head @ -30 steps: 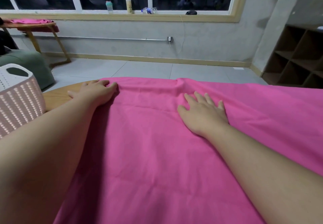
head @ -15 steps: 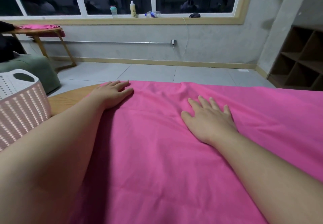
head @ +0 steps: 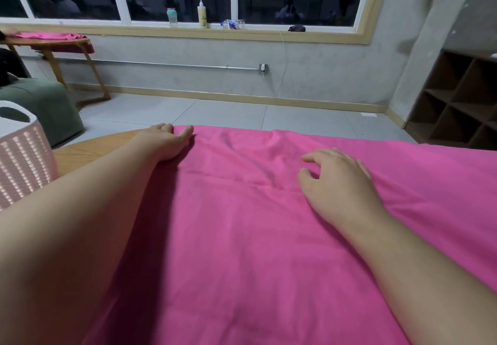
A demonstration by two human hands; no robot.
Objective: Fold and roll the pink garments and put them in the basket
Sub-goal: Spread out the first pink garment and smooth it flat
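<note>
Pink fabric of the garment (head: 255, 237) spread flat over the wooden table (head: 91, 148), covering nearly all of it; only the table's far-left corner bare. Long axis of the garment running left to right, far hem lying along the table's far edge, right end passing out of view at the right, near part running off the bottom of the view. Shallow creases across the far portion, one low ridge running left to right between the hands. Left hand (head: 166, 143) resting on the far-left corner of the garment at the cloth's left edge, fingers extended and relaxed, thumb on the fabric, nothing clasped. Right hand (head: 338, 180) set on the cloth toward the far edge, right of centre, palm down, fingers lightly bent with tips touching the fabric, thumb apart from the index finger; no fabric gathered or pinched between them, grip released. Both forearms bare, reaching in from the near edge. White and pale-pink perforated basket (head: 21, 161) standing at the table's left edge, beside the left forearm, apart from the garment; contents not discernible. Beyond the table: grey tiled floor, green cushioned seat (head: 45, 108) at left, second wooden table (head: 53, 43) bearing more pink cloth (head: 45, 35), window sill with bottles (head: 201, 14), open wooden shelving (head: 462, 102) at right.
</note>
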